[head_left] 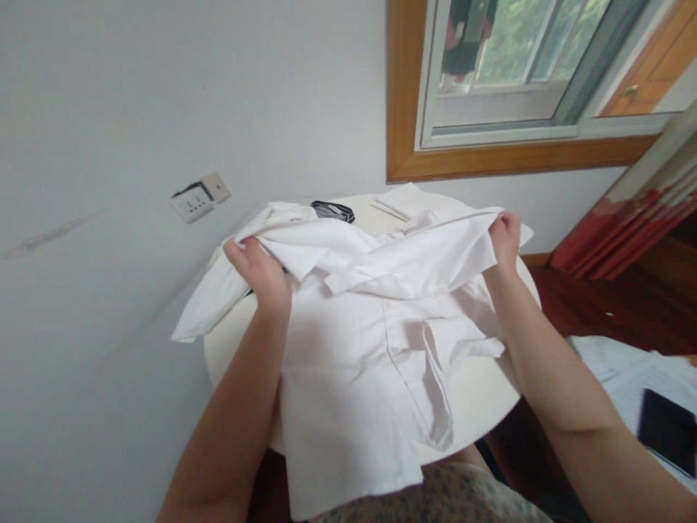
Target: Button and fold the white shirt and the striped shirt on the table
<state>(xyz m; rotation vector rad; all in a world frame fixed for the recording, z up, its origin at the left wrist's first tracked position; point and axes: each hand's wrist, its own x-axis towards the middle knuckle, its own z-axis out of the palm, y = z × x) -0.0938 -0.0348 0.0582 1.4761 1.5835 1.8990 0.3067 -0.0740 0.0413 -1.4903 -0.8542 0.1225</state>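
Note:
A white button-up shirt [337,378] lies spread over a round white table [484,399], its lower hem hanging past the near edge. My left hand [264,280] is closed on white cloth at the left, and my right hand [506,240] pinches white cloth at the right. Between them the cloth is lifted and stretched in loose folds. Small buttons run down the shirt's middle, and one cuffed sleeve end rests on its right side. Whether all the white cloth is one garment, I cannot tell.
Behind the cloth lies a dark striped item [333,211]. The wall has a socket [193,203], and a wood-framed window [403,94] is above the table. A red and beige curtain [621,225] hangs at right. Papers and a dark tablet-like object [667,428] lie lower right.

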